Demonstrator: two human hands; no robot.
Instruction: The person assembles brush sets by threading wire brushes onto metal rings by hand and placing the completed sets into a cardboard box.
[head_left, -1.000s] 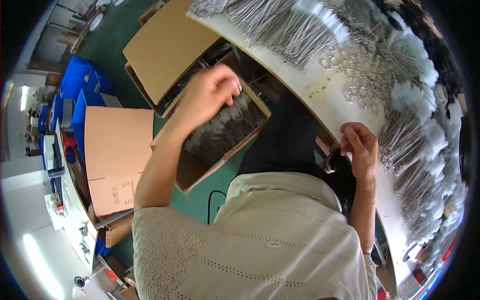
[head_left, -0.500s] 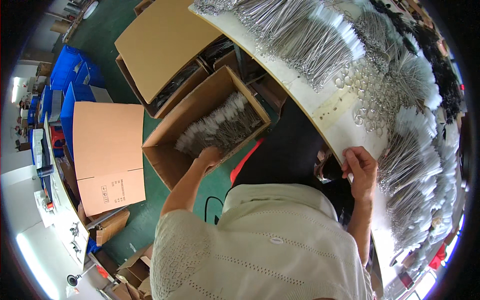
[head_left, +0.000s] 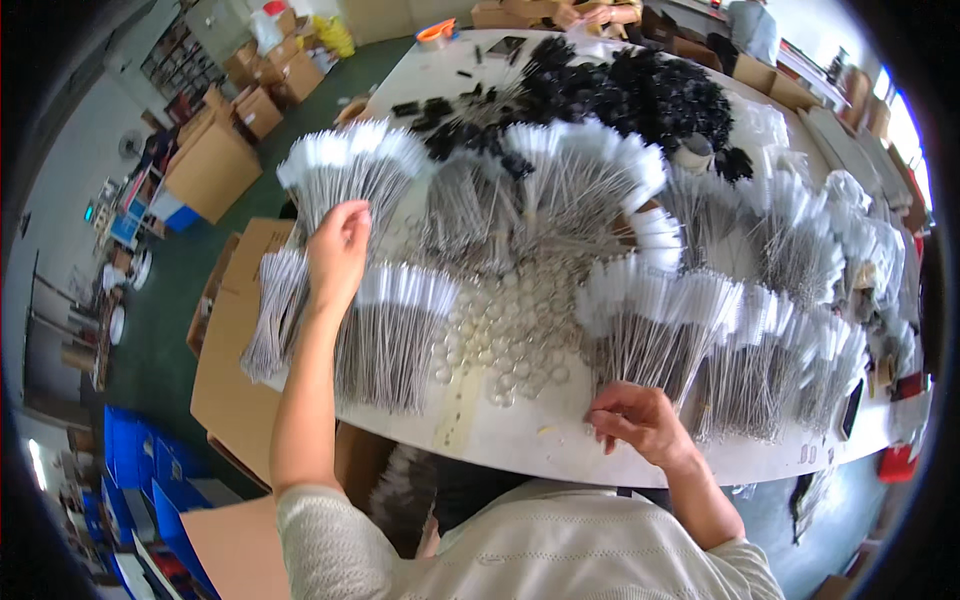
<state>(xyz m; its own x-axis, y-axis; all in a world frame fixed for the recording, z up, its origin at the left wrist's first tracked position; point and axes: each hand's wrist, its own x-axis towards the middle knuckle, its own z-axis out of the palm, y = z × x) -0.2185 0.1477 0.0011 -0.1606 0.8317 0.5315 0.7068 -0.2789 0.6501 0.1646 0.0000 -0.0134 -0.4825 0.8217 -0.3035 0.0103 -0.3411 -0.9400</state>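
Left hand (head_left: 343, 240) half-curled, can't tell if holding, sits nearer than loosely curled right hand (head_left: 635, 420) to white-bristled silvery wire brushes (head_left: 352, 158) fanned just beyond it on white-topped table (head_left: 520, 432), long axes roughly fore-aft.

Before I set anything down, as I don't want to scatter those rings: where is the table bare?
The white table has a mostly bare strip between the metal rings and its near edge, left of the right hand. Another patch lies between the round orange thing and the black pieces. White-tipped wire bundles crowd both sides.
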